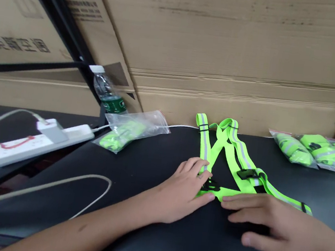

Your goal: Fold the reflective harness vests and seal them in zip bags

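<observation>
While I smooth this neon-green reflective harness (242, 180) out on the black desk (137, 171), neither of my hands is gripping anything. My left hand (180, 193) lies open, pressing down on the straps with its fingers (199, 166) just beside a black plastic buckle (210, 184). My right hand (274, 226) is relaxed too, its fingertips (228, 203) at the lower strap. The harness lies flat right in front of me, its straps rising in a V towards the cardboard boxes (228, 39). Laying it flat looks like the step in hand, and that buckle between my hands seems the next thing needing attention, with a second black buckle (247, 174) up on the right strap. Clear bags of folded harnesses (315, 151) sit to my right, and another bag (126, 130) lies left, near a white power strip (29, 144).
</observation>
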